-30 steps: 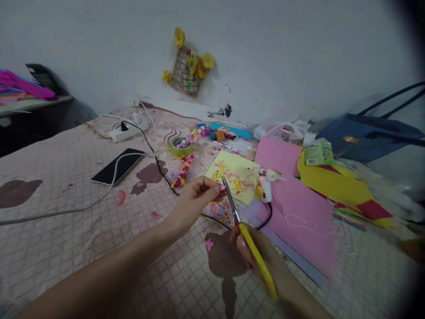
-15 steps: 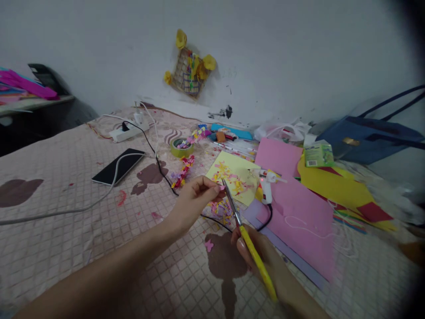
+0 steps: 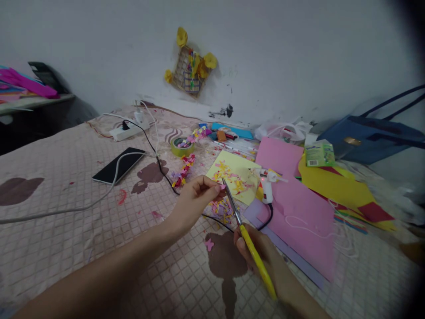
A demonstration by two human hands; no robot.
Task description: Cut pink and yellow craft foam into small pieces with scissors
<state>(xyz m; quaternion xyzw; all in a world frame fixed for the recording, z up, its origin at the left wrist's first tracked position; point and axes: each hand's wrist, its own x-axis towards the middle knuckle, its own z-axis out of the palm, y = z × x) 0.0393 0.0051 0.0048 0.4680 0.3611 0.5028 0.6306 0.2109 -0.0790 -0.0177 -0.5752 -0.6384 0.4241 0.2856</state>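
Observation:
Between thumb and fingers my left hand pinches a small pink paper piece. My right hand is wrapped round the yellow handles of a pair of scissors. Their metal blades point up and away, close together, with the tips right beside the pink piece. Whether the blades touch it I cannot tell. Under and beyond the fingertips lies a heap of paper scraps. A pink butterfly-shaped cutout rests on the cloth below my hands.
A white glue gun stands on pink sheets, its black cord passing beneath my hands. Behind are a yellow sheet with cut bits, a tape roll and a flower strip. A phone and power strip lie left; a blue bag right.
Very little differs. The scissors and my right hand have shifted slightly, and the view has moved a touch. My left hand keeps its pinch on the pink piece.

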